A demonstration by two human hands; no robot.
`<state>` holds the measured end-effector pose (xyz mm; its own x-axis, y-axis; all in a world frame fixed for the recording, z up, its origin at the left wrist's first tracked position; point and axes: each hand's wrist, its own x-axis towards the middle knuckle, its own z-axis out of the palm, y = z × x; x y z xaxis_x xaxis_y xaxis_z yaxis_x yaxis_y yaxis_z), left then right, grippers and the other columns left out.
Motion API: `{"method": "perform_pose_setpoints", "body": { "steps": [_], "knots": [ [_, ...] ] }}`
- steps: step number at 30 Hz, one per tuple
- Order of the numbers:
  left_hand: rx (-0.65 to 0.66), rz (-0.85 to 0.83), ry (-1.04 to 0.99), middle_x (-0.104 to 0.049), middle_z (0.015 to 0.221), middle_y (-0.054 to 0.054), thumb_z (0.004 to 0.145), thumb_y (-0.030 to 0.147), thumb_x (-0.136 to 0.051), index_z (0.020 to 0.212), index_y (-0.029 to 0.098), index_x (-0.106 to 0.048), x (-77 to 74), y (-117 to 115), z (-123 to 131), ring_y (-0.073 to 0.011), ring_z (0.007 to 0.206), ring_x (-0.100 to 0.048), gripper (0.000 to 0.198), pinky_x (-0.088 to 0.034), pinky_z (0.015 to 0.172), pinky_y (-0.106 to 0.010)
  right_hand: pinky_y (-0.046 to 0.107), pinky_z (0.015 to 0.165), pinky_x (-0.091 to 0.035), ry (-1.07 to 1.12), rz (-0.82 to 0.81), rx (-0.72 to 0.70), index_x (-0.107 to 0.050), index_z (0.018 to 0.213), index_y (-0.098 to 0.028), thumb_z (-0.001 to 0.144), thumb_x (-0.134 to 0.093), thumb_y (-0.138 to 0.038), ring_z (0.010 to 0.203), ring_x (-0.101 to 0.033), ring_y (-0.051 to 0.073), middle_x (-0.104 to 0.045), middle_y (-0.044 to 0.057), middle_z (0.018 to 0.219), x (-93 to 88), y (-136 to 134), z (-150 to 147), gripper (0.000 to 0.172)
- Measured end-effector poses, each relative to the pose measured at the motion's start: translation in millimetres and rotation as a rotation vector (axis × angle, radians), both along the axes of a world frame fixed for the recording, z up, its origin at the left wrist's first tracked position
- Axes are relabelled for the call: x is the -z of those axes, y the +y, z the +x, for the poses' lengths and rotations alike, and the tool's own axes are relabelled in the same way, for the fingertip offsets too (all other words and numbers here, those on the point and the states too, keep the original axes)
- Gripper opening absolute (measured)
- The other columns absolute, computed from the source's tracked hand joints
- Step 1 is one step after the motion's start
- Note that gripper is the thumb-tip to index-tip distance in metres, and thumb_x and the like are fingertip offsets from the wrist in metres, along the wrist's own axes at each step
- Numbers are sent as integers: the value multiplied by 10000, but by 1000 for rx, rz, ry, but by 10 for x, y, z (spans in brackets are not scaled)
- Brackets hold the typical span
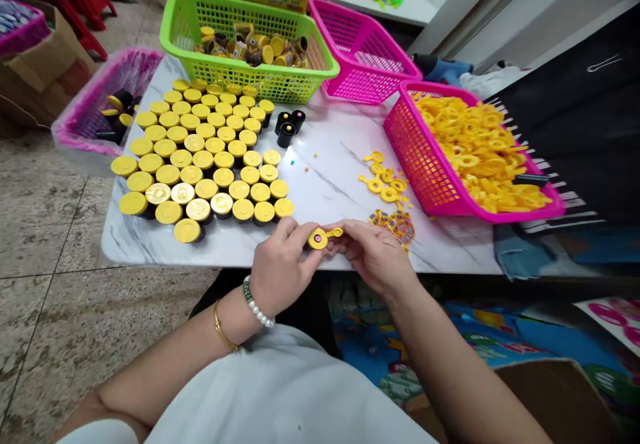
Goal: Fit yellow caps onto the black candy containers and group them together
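Near the table's front edge, a yellow ring-ended piece (320, 237) with a small pink centre is between my two hands. My left hand (285, 261) has its fingers closed round the wide end of it. The fingers of my right hand (373, 254) are closed at the narrow ring end; their tips are partly hidden. Several black cylinders with yellow lids (203, 159) stand upright in rows to the left. Three black cylinders without lids (286, 135) stand behind my hands. Loose yellow ring pieces (385, 181) and a pile of small patterned pieces (395, 224) lie to the right.
A green basket (250, 77) of small containers stands at the table's back, beside a pink basket (365, 64). Another pink basket (430, 171), full of yellow pieces, stands right. A lined pink bin (85, 107) is beyond the table's left edge (115, 231).
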<state>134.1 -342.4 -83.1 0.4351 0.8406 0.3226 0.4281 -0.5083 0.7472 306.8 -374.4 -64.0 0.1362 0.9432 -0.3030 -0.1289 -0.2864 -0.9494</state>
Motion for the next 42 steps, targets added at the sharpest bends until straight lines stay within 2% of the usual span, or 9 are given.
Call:
{"method": "perform_pose_setpoints", "body": {
  "steps": [7,17,20,24,27,32,35,38,42],
  "knots": [
    [81,-65,89,-545,777,11,870,224,-612,1068,203,-676,-65,77,-10,-123,657,-525,209,-425,619,-234,185,405,-433,-110,-232,-372,-550,802,-184,694,-808,-463,436,-554,85,-597,-53,574,-171,255,42,395],
    [125,-148,236,-633,860,-45,851,267,-661,1014,169,-637,-12,147,-6,-199,795,-612,192,-482,703,-293,254,489,-509,-271,-71,-274,-497,1139,-206,833,-620,-558,483,-568,93,-578,-39,752,-154,75,-81,482],
    [100,-153,147,-640,866,-41,826,225,-684,1150,152,-532,34,120,-24,-203,798,-632,365,-502,712,-302,263,598,-526,-566,71,-265,-576,1141,-226,802,-692,-398,676,-626,122,-624,28,967,-267,33,-68,398],
    [41,-155,36,-588,754,17,810,164,-662,1092,171,-455,77,54,-43,-161,628,-604,350,-475,586,-259,261,585,-494,-946,159,-218,-660,955,-208,803,-662,-296,661,-616,145,-649,12,773,-299,139,-61,175],
    [76,-25,65,-573,731,19,807,138,-639,848,216,-463,100,27,-40,-161,629,-586,197,-457,571,-265,265,544,-499,-909,172,-107,-639,929,-197,814,-649,-363,603,-622,149,-658,7,724,-207,422,-88,202],
    [98,106,102,-581,731,8,815,133,-627,748,218,-482,106,17,-31,-161,629,-573,181,-435,546,-277,267,554,-523,-836,274,-227,-654,970,-189,862,-584,-408,569,-648,148,-695,10,705,-161,1088,-93,254],
    [116,131,102,-586,728,7,809,128,-626,746,215,-499,89,15,-29,-159,620,-573,166,-431,535,-282,312,731,-533,-1043,408,-118,-664,1011,-177,822,-562,-233,760,-660,172,-707,65,897,-239,1567,53,222],
    [121,147,102,-585,726,4,817,134,-615,749,212,-509,71,19,-28,-160,613,-570,148,-431,527,-286,319,853,-497,-1102,456,-141,-645,1115,-168,665,-603,-78,930,-625,186,-639,113,1194,-266,2043,214,461],
    [117,147,96,-581,719,-1,831,142,-602,755,209,-507,64,31,-37,-162,602,-565,139,-436,517,-283,308,783,-493,-1143,406,-228,-680,962,-145,630,-643,-79,794,-616,176,-698,77,950,-209,2391,323,341]
  ]
}}
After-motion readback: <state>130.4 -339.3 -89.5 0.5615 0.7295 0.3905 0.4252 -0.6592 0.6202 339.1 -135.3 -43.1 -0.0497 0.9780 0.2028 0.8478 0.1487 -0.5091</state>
